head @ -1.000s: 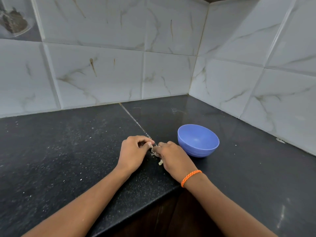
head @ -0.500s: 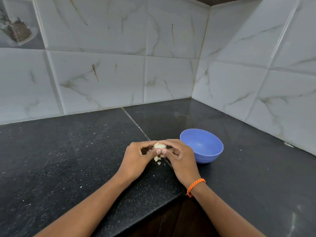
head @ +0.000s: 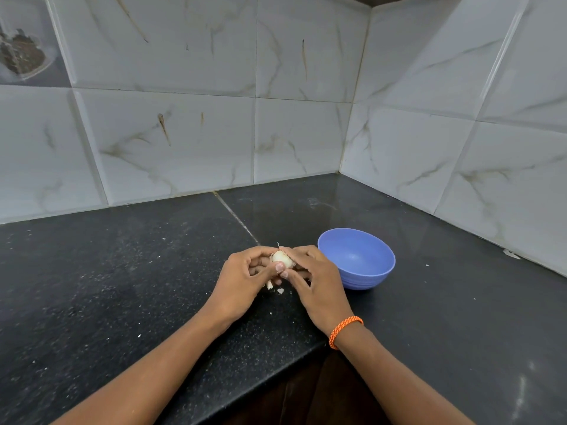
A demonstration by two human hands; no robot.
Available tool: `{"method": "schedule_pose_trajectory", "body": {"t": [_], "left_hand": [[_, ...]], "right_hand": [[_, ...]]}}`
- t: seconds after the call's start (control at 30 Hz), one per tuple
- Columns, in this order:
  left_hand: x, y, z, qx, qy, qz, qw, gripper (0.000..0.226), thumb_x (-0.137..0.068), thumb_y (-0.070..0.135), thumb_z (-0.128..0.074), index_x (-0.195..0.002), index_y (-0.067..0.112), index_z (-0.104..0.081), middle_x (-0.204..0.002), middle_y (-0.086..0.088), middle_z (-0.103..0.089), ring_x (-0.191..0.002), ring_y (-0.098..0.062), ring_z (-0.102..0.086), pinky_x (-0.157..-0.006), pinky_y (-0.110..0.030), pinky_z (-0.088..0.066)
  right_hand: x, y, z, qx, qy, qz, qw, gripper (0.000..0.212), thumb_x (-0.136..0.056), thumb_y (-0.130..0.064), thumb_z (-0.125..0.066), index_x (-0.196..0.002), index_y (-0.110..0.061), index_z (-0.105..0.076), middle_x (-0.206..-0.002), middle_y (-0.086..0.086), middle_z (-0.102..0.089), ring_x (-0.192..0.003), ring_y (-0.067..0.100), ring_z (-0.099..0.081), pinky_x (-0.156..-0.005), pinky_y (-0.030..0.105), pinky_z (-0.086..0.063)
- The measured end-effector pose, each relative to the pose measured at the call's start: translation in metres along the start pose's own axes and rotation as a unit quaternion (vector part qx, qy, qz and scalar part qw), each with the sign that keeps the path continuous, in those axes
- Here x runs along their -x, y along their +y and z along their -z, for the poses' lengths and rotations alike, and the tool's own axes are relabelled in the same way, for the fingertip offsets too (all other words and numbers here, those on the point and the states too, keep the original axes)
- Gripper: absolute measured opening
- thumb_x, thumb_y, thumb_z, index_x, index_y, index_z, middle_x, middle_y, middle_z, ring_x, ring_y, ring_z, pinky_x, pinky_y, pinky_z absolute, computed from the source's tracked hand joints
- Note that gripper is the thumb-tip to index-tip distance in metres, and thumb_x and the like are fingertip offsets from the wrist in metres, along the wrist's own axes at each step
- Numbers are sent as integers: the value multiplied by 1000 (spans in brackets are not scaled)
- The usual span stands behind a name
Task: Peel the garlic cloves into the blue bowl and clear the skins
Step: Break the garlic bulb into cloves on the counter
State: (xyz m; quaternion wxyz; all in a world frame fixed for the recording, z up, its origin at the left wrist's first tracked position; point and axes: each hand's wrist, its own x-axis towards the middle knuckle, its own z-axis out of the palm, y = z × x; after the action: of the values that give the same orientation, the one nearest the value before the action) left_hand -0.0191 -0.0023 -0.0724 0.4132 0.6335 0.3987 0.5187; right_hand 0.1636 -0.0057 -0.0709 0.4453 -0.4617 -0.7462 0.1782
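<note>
Garlic [head: 281, 259] pinched between left hand [head: 245, 279] and right hand [head: 313, 279], peeling under way; next, cloves go into blue bowl [head: 357, 259] at three o'clock.

Soft, even light, sharp focus, faint glare on the counter [head: 322, 204], wide-angle bowing at edges.

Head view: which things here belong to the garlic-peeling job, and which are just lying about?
Job:
garlic, pinched by left hand and right hand
blue bowl
skin scraps on the counter

Lying about:
white fleck by the right wall
</note>
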Motion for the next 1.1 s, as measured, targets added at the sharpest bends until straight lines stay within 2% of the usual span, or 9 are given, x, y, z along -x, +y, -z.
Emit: {"method": "schedule_pose_trajectory", "body": {"t": [0.17, 0.3, 0.4, 0.6, 0.67, 0.77, 0.83, 0.97, 1.1], "left_hand": [[1, 0, -3, 17, -6, 11, 1000, 19, -98, 17, -78, -117, 14, -79, -98, -10, -83, -86, -32, -79, -82, -34, -64], [0, -2, -4, 9, 5, 17, 1000, 17, -99, 20, -78, -114, 13, -80, -95, -11, -83, -85, -36, -79, -80, -38, -65], [0, -3, -4, 13, -20, 20, 1000, 17, -103, 18, -72, -115, 10, -81, -97, -13, -82, -87, -35, -79, -80, -34, -64], [2, 3, -2, 63, -30, 37, 997, 20, -107, 7, -63, -116, 7, -82, -105, -15, -82, -99, -26, -79, -88, -29, -63], [3, 5, -3, 77, -32, 38, 996, 24, -108, 3, -60, -120, 7, -81, -111, -12, -82, -106, -26, -78, -94, -31, -63], [5, 8, -5, 109, -19, 59, 992, 29, -108, -2, -56, -122, 7, -79, -117, -8, -82, -106, -24, -79, -91, -27, -62], [5, 9, -6, 132, -14, 68, 989, 29, -108, -1, -56, -124, 7, -78, -118, -9, -82, -109, -26, -79, -92, -29, -63], [4, 6, -10, 118, -4, 69, 991, 26, -110, 9, -59, -128, 10, -78, -118, -8, -82, -115, -26, -78, -101, -40, -63], [4, 5, -14, 109, 4, 80, 991, 25, -110, 9, -59, -127, 8, -77, -113, -9, -83, -109, -26, -80, -98, -39, -64]], "right_hand": [[2, -4, -3, 49, -23, 37, 998, 43, -101, -2, -63, -139, -22, -68, -123, -4, -67, -112, 6, -63, -99, 15, -50], [-1, 3, -8, 17, 22, -11, 1000, 37, -93, -8, -77, -128, -21, -73, -113, -7, -69, -101, 6, -69, -90, 27, -60], [-1, 6, -9, 2, 38, -25, 999, 34, -92, -12, -81, -124, -20, -73, -111, -7, -70, -97, 6, -71, -86, 28, -63], [2, 1, -9, 11, -4, -17, 1000, 47, -103, -15, -69, -148, -27, -63, -127, -5, -72, -113, 7, -67, -102, 24, -56], [3, -1, -8, -7, -18, -23, 1000, 49, -106, -16, -65, -153, -27, -57, -132, -6, -71, -115, 5, -68, -103, 21, -54], [4, -5, -6, -37, -26, -33, 998, 46, -109, -20, -59, -154, -27, -53, -127, -17, -67, -112, -5, -66, -100, 11, -50], [3, -5, -4, -73, -14, -46, 996, 44, -108, -18, -62, -150, -29, -59, -123, -17, -71, -111, -5, -68, -98, 16, -55], [2, -3, -4, -106, 13, -59, 993, 43, -98, -12, -74, -138, -28, -71, -111, -10, -79, -101, 8, -74, -87, 27, -63], [1, 2, -4, -103, 25, -67, 992, 43, -95, -8, -77, -135, -24, -73, -112, -9, -76, -96, 13, -71, -86, 31, -64]]}}
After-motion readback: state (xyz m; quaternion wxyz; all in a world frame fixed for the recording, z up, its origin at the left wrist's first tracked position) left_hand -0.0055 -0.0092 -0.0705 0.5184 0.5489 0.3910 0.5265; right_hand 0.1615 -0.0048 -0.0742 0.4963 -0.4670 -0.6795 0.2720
